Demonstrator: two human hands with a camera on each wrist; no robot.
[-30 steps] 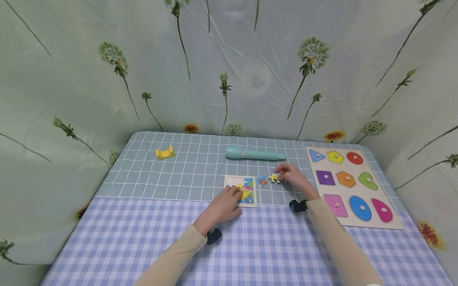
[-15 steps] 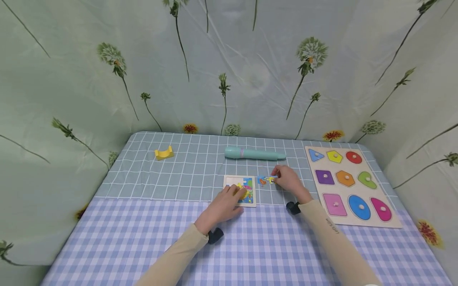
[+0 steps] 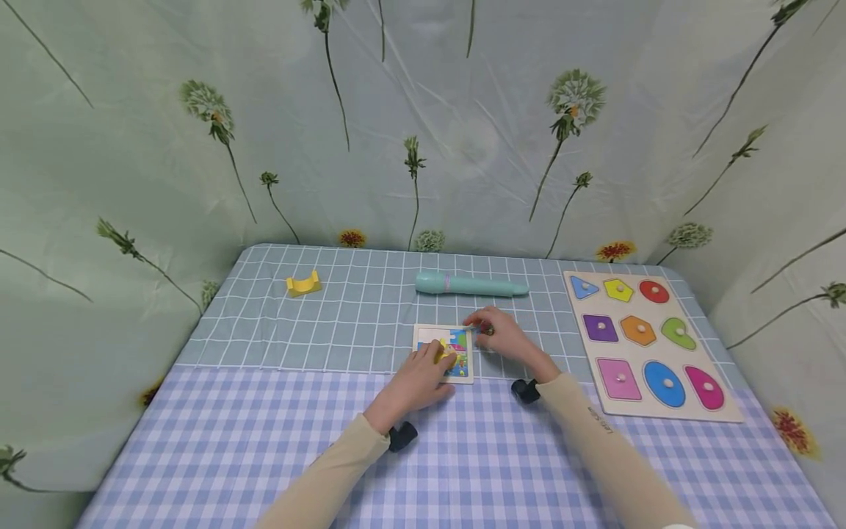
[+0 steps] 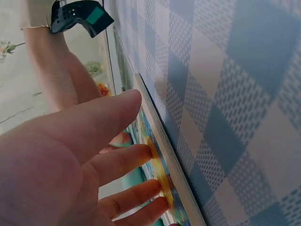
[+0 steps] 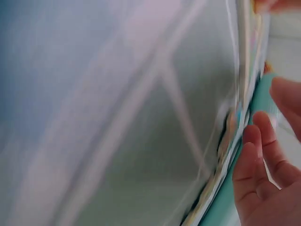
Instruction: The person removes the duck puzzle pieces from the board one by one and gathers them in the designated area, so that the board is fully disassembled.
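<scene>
A small framed jigsaw puzzle (image 3: 466,373) lies near the middle of the table, partly filled with a colourful picture; bare wood shows at its upper left. My left hand (image 3: 416,375) rests on it, fingertips touching the yellow part of the picture, as the left wrist view shows, with its thumb (image 4: 117,106) held apart near the frame's edge. Just right of the frame, my right hand (image 3: 505,338) pinches a small puzzle piece (image 3: 487,330) between thumb and fingers. The right hand hides most of that piece and the spot where another loose piece lay.
Behind the puzzle lies a teal tapered tube (image 3: 471,284). A yellow curved block (image 3: 304,283) sits at the far left. On the right is a wooden shape board (image 3: 651,345) with knobbed pieces. A patterned curtain (image 3: 370,132) stands behind the table.
My right hand has moved left, from the yellow loose piece to the puzzle frame's right edge, and now covers the loose pieces. The left hand stays on the puzzle, nearly still.
</scene>
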